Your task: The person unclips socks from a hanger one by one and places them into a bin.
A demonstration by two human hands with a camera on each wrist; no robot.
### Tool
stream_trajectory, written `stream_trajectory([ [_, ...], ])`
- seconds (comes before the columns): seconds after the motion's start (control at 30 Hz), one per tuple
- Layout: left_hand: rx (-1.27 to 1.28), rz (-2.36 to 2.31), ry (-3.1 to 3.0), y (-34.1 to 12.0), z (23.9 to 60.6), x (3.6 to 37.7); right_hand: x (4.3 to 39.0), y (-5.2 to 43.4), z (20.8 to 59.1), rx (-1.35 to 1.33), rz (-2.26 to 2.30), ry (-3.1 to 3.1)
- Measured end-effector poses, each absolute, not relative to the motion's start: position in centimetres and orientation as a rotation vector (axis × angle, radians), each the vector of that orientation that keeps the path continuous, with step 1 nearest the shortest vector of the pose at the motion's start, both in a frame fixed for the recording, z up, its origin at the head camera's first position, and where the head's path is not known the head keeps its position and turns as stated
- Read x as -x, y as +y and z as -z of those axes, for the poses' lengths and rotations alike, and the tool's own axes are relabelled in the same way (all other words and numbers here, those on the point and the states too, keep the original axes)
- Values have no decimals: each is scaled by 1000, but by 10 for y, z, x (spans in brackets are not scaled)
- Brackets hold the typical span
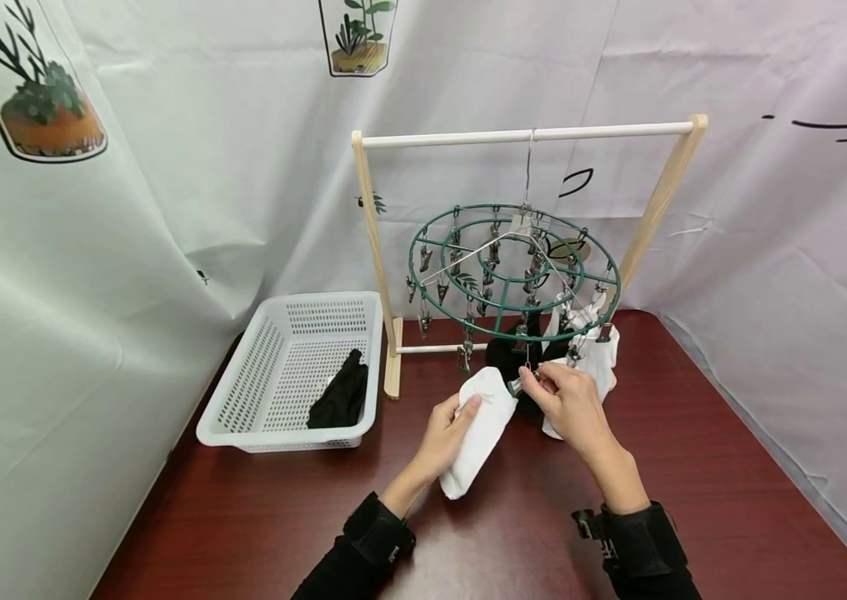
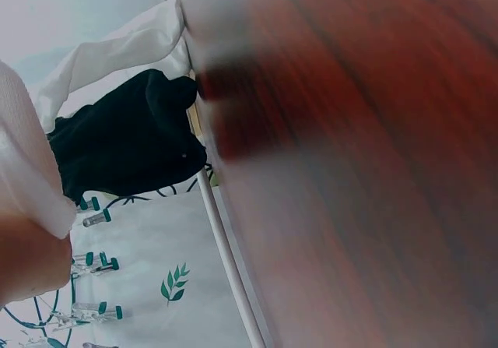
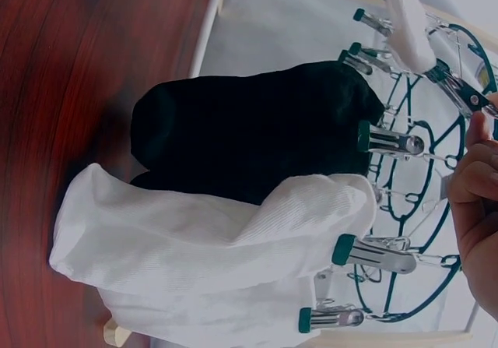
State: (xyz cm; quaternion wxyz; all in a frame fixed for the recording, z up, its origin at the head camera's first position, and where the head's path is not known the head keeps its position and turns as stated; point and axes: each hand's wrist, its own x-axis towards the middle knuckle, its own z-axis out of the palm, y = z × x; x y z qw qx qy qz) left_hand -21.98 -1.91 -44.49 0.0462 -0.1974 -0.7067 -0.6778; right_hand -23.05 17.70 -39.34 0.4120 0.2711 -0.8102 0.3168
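In the head view, my left hand (image 1: 444,437) grips a white sock (image 1: 482,425), thumb on its face. My right hand (image 1: 569,404) pinches a metal clip (image 1: 517,386) with green tips, hanging from the round green drying hanger (image 1: 500,317). In the right wrist view, that clip (image 3: 461,88) meets the end of the white sock (image 3: 411,35); whether its jaws bite the cloth cannot be told. Behind my right hand, black socks (image 3: 249,126) and white socks (image 3: 194,235) hang from other clips. The left wrist view shows part of my left hand (image 2: 31,258) beside the white sock.
A white slotted basket (image 1: 243,417) stands at left with a black sock (image 1: 341,393) inside. The hanger hooks over the white bar (image 1: 453,140) of a wooden rack (image 1: 373,225). Several unused clips (image 1: 466,354) dangle around its rings. White printed cloth surrounds the reddish-brown table (image 1: 273,517).
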Motion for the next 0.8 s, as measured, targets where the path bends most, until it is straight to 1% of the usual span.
stream_trajectory([
  [0.3,521,2047,-2139,-32,440,222,230,180,396,-654,-824,-2043],
  [0.57,363,2045,-2099,-53,418,227,228,181,391,-667,-833,-2066],
  [0.8,273,1957,-2018,-84,399,234,228,180,390,-687,-833,-2048],
])
